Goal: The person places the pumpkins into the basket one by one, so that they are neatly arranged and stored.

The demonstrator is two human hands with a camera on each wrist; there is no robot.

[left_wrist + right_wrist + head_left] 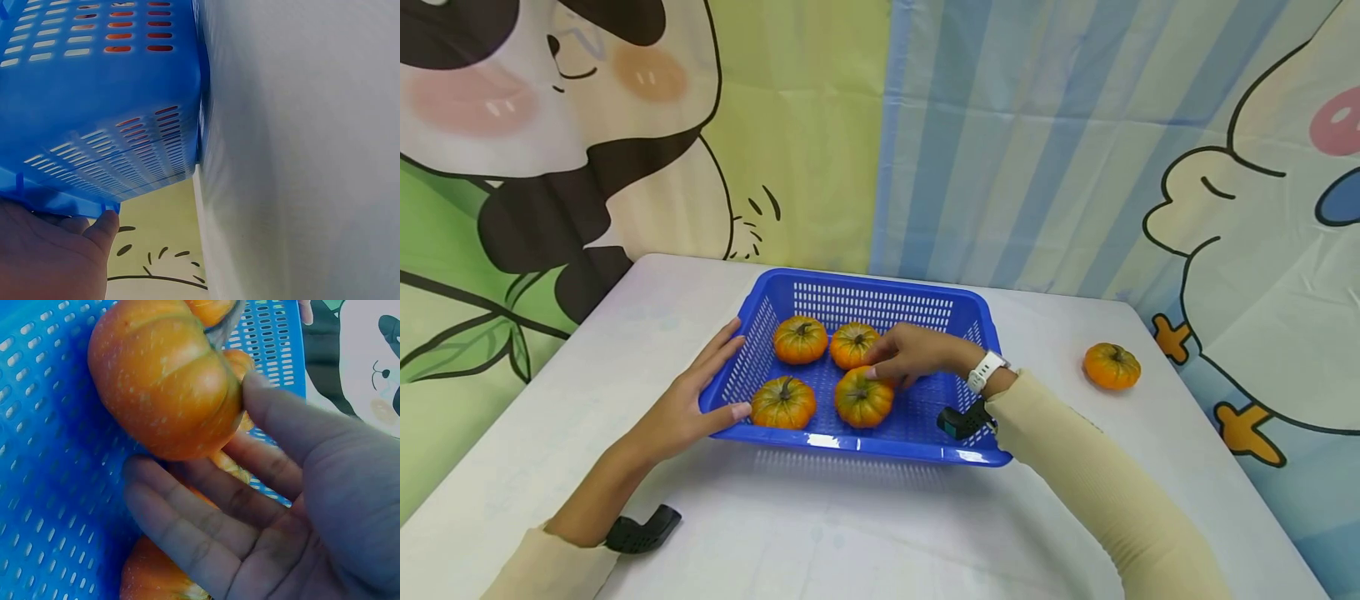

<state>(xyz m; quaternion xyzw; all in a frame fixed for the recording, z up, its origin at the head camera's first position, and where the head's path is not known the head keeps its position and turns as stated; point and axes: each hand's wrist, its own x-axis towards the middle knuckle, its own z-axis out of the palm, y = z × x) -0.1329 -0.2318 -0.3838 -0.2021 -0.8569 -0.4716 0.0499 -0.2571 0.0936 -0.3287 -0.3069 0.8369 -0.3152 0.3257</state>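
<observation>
A blue plastic basket [850, 450] with slotted walls holds several small orange pumpkins. My right hand [917, 352] reaches over its right side, thumb and fingers at the top of the front-middle pumpkin [863, 402]. In the right wrist view, the thumb presses that pumpkin [165, 381] while the other fingers reach beneath and behind it. Near it are a front-left pumpkin [784, 405], a back-left pumpkin [801, 340] and a back-middle pumpkin [853, 343]. My left hand [688, 408] rests on the basket's left rim, fingers stretched along it and thumb on the front corner.
One more pumpkin [1112, 367] lies outside the basket, on the right of the white table [850, 533]. Printed cartoon curtains [1000, 150] hang behind the table and along both sides.
</observation>
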